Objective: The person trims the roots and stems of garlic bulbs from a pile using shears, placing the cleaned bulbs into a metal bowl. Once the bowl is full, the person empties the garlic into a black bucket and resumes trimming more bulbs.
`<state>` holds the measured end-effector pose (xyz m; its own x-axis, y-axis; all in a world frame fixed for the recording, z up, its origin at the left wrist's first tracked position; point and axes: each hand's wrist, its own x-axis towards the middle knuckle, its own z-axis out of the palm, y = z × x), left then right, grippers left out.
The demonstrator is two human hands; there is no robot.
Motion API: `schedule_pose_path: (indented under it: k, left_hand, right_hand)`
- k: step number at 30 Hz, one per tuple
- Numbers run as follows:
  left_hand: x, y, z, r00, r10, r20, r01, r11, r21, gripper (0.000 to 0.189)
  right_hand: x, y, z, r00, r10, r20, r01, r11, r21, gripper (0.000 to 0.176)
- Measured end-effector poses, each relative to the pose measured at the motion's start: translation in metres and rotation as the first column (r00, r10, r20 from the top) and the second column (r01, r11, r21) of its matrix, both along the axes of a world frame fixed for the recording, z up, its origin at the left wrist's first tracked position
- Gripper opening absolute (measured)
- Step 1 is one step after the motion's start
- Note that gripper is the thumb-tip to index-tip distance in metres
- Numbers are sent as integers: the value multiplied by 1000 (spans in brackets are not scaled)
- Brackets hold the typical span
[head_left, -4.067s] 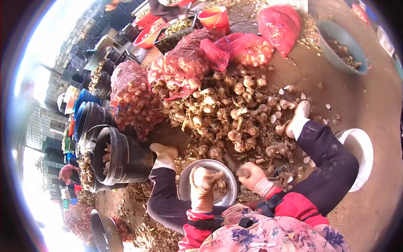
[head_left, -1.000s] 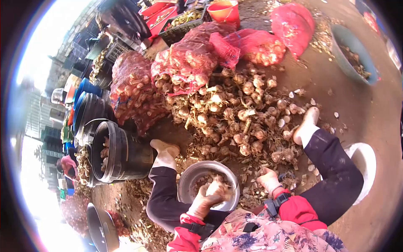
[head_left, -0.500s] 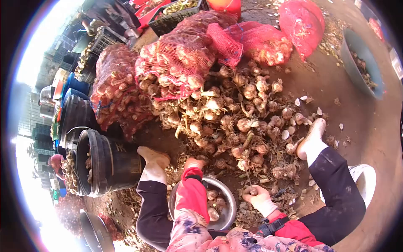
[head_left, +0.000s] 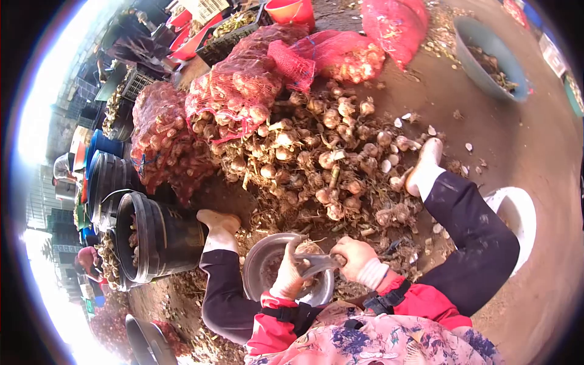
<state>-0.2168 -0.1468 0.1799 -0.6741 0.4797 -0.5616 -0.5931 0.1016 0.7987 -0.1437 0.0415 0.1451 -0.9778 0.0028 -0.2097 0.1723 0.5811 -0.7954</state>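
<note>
My right hand (head_left: 358,258) is closed round the handle of a knife, and the broad metal blade (head_left: 315,265) points left. My left hand (head_left: 288,275) grips a garlic bulb (head_left: 309,247) with dry roots, and the blade lies against its underside, close to my fingers. Both hands are above a round metal basin (head_left: 250,263) between my legs. Part of the basin's contents is hidden by my hands. Just beyond it spreads a large heap of garlic bulbs (head_left: 331,159) with stalks and roots.
Red mesh sacks (head_left: 228,91) of garlic stand behind the heap. A black bucket (head_left: 173,234) is at my left, a white bucket (head_left: 524,228) by my right leg. Farther right stands a grey-blue tub (head_left: 511,73). Peelings lie scattered on the ground.
My left hand has come back from the heap's edge to above the basin, now with a garlic bulb. My right hand has moved left, bringing the knife against the bulb. The view has shifted slightly.
</note>
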Motion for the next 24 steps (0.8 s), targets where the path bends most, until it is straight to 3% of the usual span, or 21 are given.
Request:
schedule_pose_path:
  k: [2,6,7,8,10,12,13,14,15,16,17,18,20,21,22,24]
  left_hand:
    - [13,-3,2,961,-153,-232,159,987,10,80]
    - [30,0,9,946,-117,-302,95,992,-86,75]
    - [40,7,14,971,11,-237,-12,1000,-3,69]
    - [45,8,13,970,6,-245,-7,1000,-5,69]
    - [52,10,11,908,-25,-419,-15,996,-92,66]
    - [60,9,16,904,-27,-426,-23,994,-110,63]
    - [64,3,13,813,-82,-576,-57,974,-219,63]
    - [65,1,12,694,-157,-703,-107,943,-316,64]
    - [72,11,36,750,9,-662,-71,995,-67,66]
    - [77,19,64,801,92,-592,-67,996,63,67]
    - [74,14,72,833,181,-523,-107,980,169,67]
    - [69,14,74,862,257,-436,-138,948,286,67]
    - [58,9,69,928,276,-252,-126,866,484,67]
    - [56,3,68,954,273,-122,-181,852,491,71]
    - [55,-2,69,962,274,14,-245,836,490,76]
    - [57,-2,72,943,271,-191,-153,866,476,85]
  right_hand:
    - [6,-3,5,998,62,1,-62,998,31,24]
    - [18,-7,18,987,156,28,-158,984,82,20]
    - [19,-6,16,985,171,3,-171,981,95,22]
    - [22,-7,12,986,167,-5,-166,982,94,22]
    - [26,-7,4,984,179,10,-179,979,96,24]
    - [28,-7,-7,979,200,51,-203,977,60,25]
    - [28,-6,-17,969,227,96,-230,973,25,27]
    - [39,7,-65,978,9,207,3,998,-55,29]
    - [53,20,-111,926,-192,326,242,963,-120,32]
    - [46,49,-68,823,-189,535,222,975,2,28]
    - [43,42,-83,767,-482,424,558,827,-70,23]
    - [39,34,-96,749,-562,351,658,692,-298,16]
    - [29,25,-84,815,-548,187,577,742,-342,13]
    - [28,23,-72,844,-469,259,534,775,-338,11]
    - [29,18,-70,878,-459,134,477,822,-312,12]
    - [30,10,-63,887,-456,81,458,838,-298,13]
